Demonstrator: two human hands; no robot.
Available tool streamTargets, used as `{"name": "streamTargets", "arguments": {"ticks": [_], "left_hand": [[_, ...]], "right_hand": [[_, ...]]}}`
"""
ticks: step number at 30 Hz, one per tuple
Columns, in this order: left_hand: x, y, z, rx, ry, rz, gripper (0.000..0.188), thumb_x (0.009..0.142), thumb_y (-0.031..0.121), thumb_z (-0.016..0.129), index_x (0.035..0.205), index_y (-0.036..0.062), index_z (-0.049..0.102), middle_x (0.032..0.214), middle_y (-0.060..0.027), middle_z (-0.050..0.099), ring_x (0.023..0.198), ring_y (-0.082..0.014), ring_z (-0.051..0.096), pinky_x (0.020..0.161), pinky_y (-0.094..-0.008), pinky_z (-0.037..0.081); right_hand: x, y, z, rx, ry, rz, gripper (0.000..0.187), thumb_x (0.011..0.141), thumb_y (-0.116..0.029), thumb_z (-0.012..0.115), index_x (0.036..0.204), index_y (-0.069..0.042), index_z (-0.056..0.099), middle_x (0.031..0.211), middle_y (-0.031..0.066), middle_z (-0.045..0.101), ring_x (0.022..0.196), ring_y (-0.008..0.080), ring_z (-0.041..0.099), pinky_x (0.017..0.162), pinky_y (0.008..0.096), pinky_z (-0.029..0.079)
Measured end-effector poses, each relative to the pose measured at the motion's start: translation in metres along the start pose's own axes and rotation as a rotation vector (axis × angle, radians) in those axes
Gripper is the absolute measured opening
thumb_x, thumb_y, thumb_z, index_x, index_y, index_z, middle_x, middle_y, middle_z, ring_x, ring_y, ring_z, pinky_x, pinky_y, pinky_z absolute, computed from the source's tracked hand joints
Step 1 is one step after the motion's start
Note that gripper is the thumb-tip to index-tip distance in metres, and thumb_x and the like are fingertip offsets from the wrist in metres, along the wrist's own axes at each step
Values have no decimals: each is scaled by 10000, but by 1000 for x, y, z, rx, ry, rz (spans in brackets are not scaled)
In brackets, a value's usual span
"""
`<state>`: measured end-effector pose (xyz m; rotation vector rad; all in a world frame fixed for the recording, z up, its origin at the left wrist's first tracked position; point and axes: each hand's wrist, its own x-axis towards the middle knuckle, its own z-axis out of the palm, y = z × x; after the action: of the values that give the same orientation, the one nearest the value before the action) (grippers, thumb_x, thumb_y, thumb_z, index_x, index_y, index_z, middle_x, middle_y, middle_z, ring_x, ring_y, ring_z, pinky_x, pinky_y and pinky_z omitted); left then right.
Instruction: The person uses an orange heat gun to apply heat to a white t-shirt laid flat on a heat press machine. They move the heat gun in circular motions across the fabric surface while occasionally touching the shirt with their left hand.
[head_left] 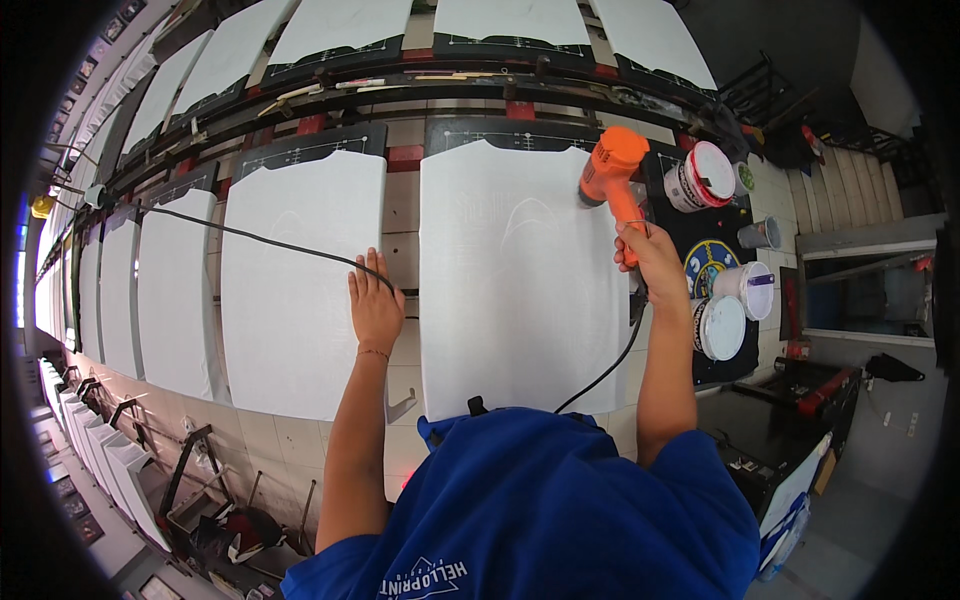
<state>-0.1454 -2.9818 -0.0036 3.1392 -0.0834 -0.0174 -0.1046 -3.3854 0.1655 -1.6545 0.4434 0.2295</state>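
Observation:
My right hand (652,258) is wrapped round the handle of an orange heat gun (615,165). Its dark nozzle hangs over the upper right edge of a white shirt (520,270), which is stretched on a flat board in front of me. Faint pale lines mark the shirt's upper middle. To the left, my left hand (378,305) rests with fingers stretched out on the right edge of a second white shirt (290,330). A black cord (260,238) crosses that shirt and reaches the left hand; whether the hand presses on it, I cannot tell.
More boards with white shirts (175,270) run off leftward, and another row (335,30) lies beyond a dark rail (400,95). At the right, a black cloth-covered surface (720,370) bears white tubs (722,328), a red-rimmed bucket (685,185) and a cup (765,233).

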Motion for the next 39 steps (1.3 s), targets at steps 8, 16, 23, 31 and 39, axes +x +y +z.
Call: {"name": "streamTargets", "arguments": {"ticks": [8,16,23,31,39], "left_hand": [[1,-1,2,-59,28,7,670,927,215,488,1512,-20,263,1596,-144,244,1484,-317,200,1219,-464,172],[-1,0,0,-35,15,-6,664,937,229,478,1517,-10,260,1599,-132,239,1484,-308,203,1221,-447,172],[-2,0,3,-34,50,6,685,925,217,496,1517,-21,247,1592,-143,247,1473,-323,221,1216,-451,182],[1,1,0,-12,40,19,674,948,221,489,1515,-37,233,1586,-171,249,1479,-335,206,1214,-461,180],[36,4,12,59,83,-38,686,982,277,483,1511,-64,211,1578,-216,249,1480,-347,206,1212,-461,182]], "right_hand": [[6,9,-10,43,61,-12,300,898,-310,676,955,-30,588,756,18,579,631,105,586,546,241,467],[-13,8,-16,76,34,65,292,919,-287,672,1041,-34,594,764,4,587,618,77,577,522,211,465],[-25,10,-22,179,-63,119,274,925,-281,667,1024,-38,588,756,7,587,611,81,578,516,217,464],[-38,20,-9,96,-9,72,311,901,-318,688,986,-31,604,768,10,590,638,96,592,539,231,457],[-52,24,-9,72,83,78,280,922,-285,663,1002,-31,576,768,17,591,630,99,586,536,234,461]]}}
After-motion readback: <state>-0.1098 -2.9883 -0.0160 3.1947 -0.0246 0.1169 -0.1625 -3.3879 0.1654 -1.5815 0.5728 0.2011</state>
